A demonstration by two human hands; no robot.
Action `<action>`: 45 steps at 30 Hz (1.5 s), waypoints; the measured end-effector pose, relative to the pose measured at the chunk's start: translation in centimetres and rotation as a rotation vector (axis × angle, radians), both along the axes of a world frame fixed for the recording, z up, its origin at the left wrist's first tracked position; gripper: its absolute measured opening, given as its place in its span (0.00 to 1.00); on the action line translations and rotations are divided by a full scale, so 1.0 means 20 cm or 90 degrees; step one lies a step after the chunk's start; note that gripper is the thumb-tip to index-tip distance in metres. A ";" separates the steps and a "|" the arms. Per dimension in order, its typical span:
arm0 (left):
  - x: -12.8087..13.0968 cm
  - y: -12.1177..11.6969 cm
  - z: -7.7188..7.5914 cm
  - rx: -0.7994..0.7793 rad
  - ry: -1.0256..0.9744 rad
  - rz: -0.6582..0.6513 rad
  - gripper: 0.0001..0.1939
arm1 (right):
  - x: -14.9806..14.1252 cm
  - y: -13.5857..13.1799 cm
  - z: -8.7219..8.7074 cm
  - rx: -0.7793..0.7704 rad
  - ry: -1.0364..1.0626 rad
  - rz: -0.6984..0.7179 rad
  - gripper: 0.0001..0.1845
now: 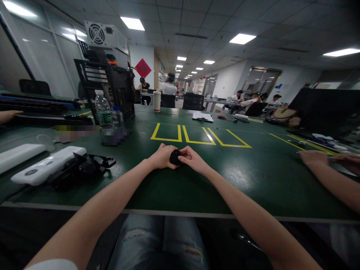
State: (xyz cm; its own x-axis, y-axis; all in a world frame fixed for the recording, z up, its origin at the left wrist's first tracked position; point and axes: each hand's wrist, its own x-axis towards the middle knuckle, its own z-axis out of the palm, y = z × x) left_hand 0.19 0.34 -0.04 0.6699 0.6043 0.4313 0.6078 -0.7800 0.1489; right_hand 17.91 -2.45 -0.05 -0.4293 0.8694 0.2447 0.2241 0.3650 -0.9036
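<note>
Both of my arms reach forward onto a green table [253, 172]. My left hand [161, 157] and my right hand [192, 159] meet at the middle of the table. Between them sits a small black object [174, 157]. The fingers of both hands are curled round it, so most of it is hidden and I cannot make out what it is. It rests on or just above the table top. Yellow taped outlines [197, 137] lie just beyond my hands.
At the left lie white devices [47, 167] and a black strap bundle [84, 168]. Water bottles [103, 112] and a black computer case [112, 88] stand behind. Another person's hand [312, 157] rests at the right. A cup [156, 101] and papers [203, 117] sit farther back.
</note>
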 end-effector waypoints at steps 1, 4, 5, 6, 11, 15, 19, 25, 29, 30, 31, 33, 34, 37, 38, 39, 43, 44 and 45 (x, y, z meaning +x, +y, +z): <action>0.00 0.00 0.00 0.001 -0.001 0.000 0.28 | 0.00 0.00 0.00 -0.005 0.001 -0.001 0.14; 0.00 0.01 -0.01 0.003 0.001 -0.002 0.28 | 0.00 0.01 0.00 -0.020 -0.006 -0.015 0.17; 0.00 0.01 -0.01 0.003 0.001 -0.002 0.28 | 0.00 0.01 -0.01 -0.026 -0.012 -0.017 0.17; 0.00 0.01 -0.01 0.002 0.002 -0.002 0.28 | 0.01 0.01 -0.01 -0.027 -0.016 -0.016 0.17; 0.00 0.01 -0.01 -0.003 0.003 -0.003 0.28 | 0.01 0.00 -0.01 0.006 -0.008 0.020 0.20; 0.00 0.01 -0.01 0.001 0.004 0.001 0.28 | 0.01 0.00 -0.01 0.009 0.007 0.011 0.17; 0.00 0.00 0.00 0.001 0.000 0.000 0.29 | 0.00 0.01 -0.02 0.003 0.008 -0.008 0.15; 0.00 0.00 0.00 -0.010 0.007 0.009 0.29 | 0.01 0.01 -0.02 -0.032 -0.008 -0.002 0.17; 0.00 0.00 0.00 -0.014 0.009 0.006 0.28 | 0.01 0.00 -0.01 -0.001 -0.003 0.012 0.20; 0.00 0.00 0.00 -0.015 0.010 0.005 0.28 | 0.01 0.00 0.00 0.001 -0.002 0.015 0.21; 0.00 0.00 0.00 -0.016 0.010 0.005 0.28 | 0.01 0.00 0.00 -0.002 -0.001 0.019 0.21; 0.00 0.00 0.00 -0.018 0.010 0.005 0.28 | 0.01 -0.01 0.00 -0.011 0.000 0.023 0.20; 0.00 0.00 0.01 -0.019 0.010 0.005 0.27 | 0.01 -0.01 0.01 -0.015 0.001 0.021 0.20; 0.00 -0.01 0.01 -0.027 0.008 0.010 0.27 | 0.01 -0.01 0.00 -0.020 -0.004 0.004 0.19; 0.00 -0.01 0.01 -0.031 0.008 0.013 0.27 | 0.01 -0.01 0.00 -0.020 -0.008 -0.004 0.19; 0.00 -0.01 0.01 -0.034 0.009 0.016 0.27 | 0.01 0.00 0.00 -0.021 -0.012 -0.012 0.20; 0.01 -0.01 0.01 -0.026 0.012 0.013 0.28 | 0.01 0.01 -0.02 -0.018 -0.023 -0.061 0.22; 0.01 -0.01 0.01 -0.022 0.014 0.013 0.28 | 0.01 0.01 -0.02 -0.014 -0.025 -0.073 0.23; 0.01 0.00 0.01 -0.019 0.015 0.014 0.29 | 0.01 0.01 -0.02 -0.008 -0.027 -0.083 0.22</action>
State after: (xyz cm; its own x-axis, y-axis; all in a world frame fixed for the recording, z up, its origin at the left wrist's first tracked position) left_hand 0.31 0.25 0.21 0.6663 0.6313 0.3969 0.6281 -0.7620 0.1577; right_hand 18.02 -2.18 -0.49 -0.3225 0.9214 0.2167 0.3071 0.3184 -0.8969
